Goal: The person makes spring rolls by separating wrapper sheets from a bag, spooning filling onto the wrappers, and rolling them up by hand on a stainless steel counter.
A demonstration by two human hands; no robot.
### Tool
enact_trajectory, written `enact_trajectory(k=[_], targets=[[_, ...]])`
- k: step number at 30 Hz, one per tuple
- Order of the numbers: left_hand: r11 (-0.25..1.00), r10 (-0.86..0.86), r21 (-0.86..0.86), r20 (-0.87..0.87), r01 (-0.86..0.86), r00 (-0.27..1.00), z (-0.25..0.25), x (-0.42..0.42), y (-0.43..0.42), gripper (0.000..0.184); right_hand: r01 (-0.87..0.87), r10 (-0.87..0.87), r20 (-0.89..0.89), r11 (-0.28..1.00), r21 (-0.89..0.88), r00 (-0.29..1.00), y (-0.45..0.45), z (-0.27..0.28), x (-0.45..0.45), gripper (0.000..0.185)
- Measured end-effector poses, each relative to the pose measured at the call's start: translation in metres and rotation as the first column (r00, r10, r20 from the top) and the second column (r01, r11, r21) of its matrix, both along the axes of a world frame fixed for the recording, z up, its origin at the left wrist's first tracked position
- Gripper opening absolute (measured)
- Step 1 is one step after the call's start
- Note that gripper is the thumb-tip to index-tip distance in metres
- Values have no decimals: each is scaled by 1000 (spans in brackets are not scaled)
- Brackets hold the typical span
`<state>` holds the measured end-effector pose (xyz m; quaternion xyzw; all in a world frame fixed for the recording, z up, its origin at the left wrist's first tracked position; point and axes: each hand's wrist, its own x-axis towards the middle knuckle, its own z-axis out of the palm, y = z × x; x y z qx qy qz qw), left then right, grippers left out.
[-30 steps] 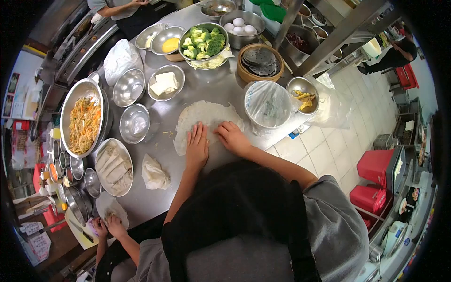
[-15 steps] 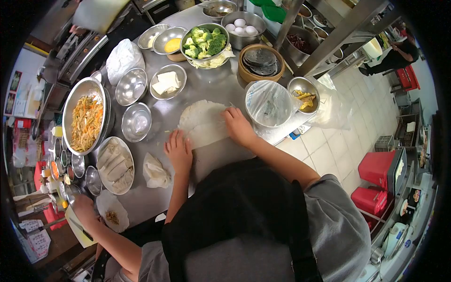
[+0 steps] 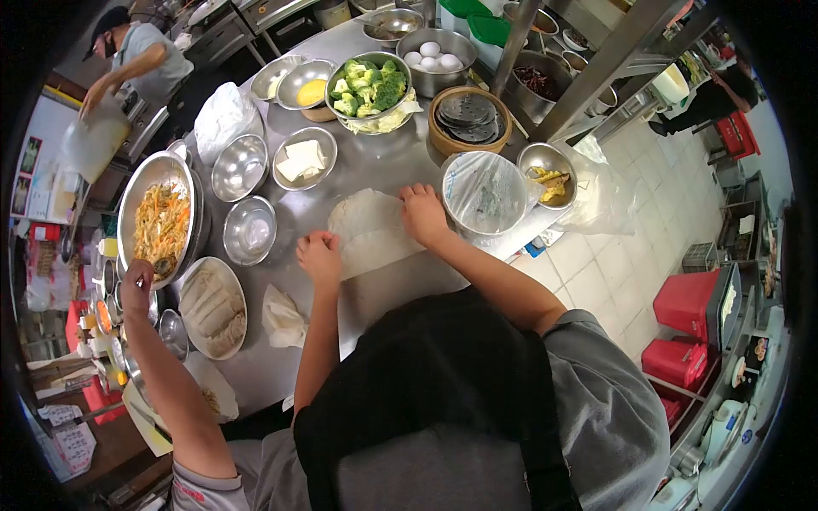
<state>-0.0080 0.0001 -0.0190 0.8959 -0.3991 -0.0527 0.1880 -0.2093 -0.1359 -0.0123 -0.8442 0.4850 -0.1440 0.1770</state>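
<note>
- Lying flat on the metal table, the thin pale wrapper is sitting between our left hand and our right hand.
- Its straight near edge is running aslant, from low beside the left hand up toward our right forearm, while its rounded side is facing away from us.
- Neither hand is standing clearly nearer: the left is bordering one side, the right is covering part of the other.
- Our left hand is resting knuckles up, fingers curled inward; we cannot tell whether its fingertips are pinching the edge.
- Our right hand is lying palm down, fingers bent and pointing away from us; whether it is grasping or only pressing, we cannot tell.
- Just beside the right hand, a plastic-covered bowl is standing; a crumpled pale sheet is lying near our left forearm.
</note>
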Motion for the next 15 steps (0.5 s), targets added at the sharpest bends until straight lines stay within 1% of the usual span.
enact_trajectory(k=[3,6,9,12,15], targets=[[997,-44,-67,-6,43,999,-2,2,-4,35,29,-26,82,999,-35,996,3,5,0,15],[956,-93,-286,-116,56,989,0,-1,-3,32,43,-48,143,998,35,988,1,7,0,12],[926,-149,-374,-227,55,962,1,1,-6,37,-21,23,110,1000,-19,994,-1,5,-2,9],[919,-189,-394,-434,3,881,8,7,-9,40,-45,53,77,994,-96,996,2,7,-2,11],[891,-240,-442,-262,104,935,17,6,-10,36,-32,44,99,993,-117,994,3,11,-3,18]])
